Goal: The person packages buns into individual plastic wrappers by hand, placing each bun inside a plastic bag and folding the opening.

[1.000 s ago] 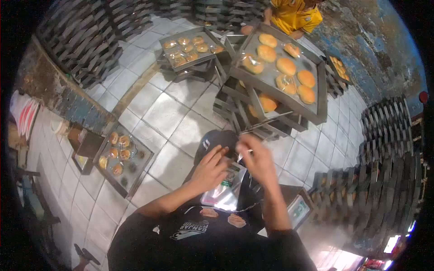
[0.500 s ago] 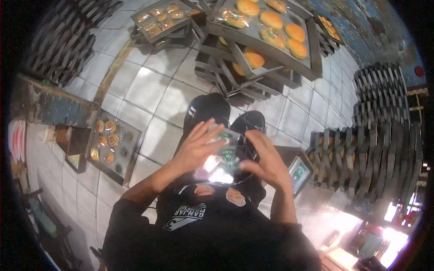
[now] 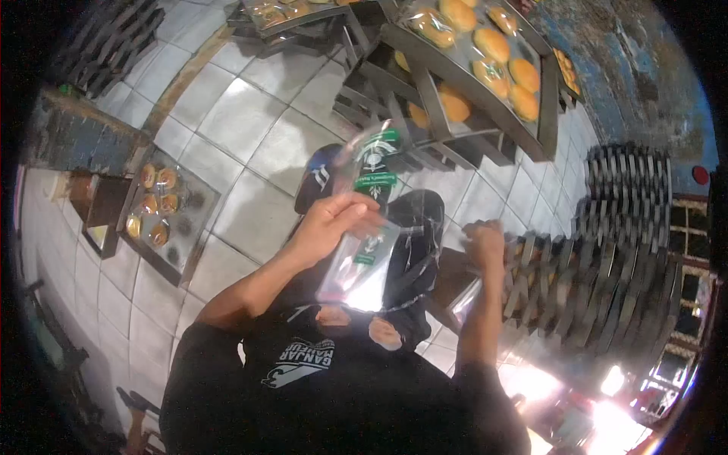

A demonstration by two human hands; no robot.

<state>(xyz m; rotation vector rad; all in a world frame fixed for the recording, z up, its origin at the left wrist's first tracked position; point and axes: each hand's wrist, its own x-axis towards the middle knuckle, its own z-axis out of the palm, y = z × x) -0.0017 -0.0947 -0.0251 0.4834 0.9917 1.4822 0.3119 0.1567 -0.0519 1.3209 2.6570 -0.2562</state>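
Between thumb and fingers, my left hand pinches a clear plastic bag with green print, held up above my lap. Below it, a stack of clear bags with the same green print lies on my lap and reflects light. My right hand is off to the right, apart from the bags, its fingers curled and blurred; whether it holds anything cannot be made out. It is near a dark box on the floor.
A tray of buns, some bagged, tops a stack of trays ahead. Another tray with wrapped buns lies at the left. Part of a third tray shows at the top. Stacked dark trays stand at the right.
My left hand has lifted one printed bag above the stack. My right hand has moved away from the bags to the right and curled. The view has shifted.
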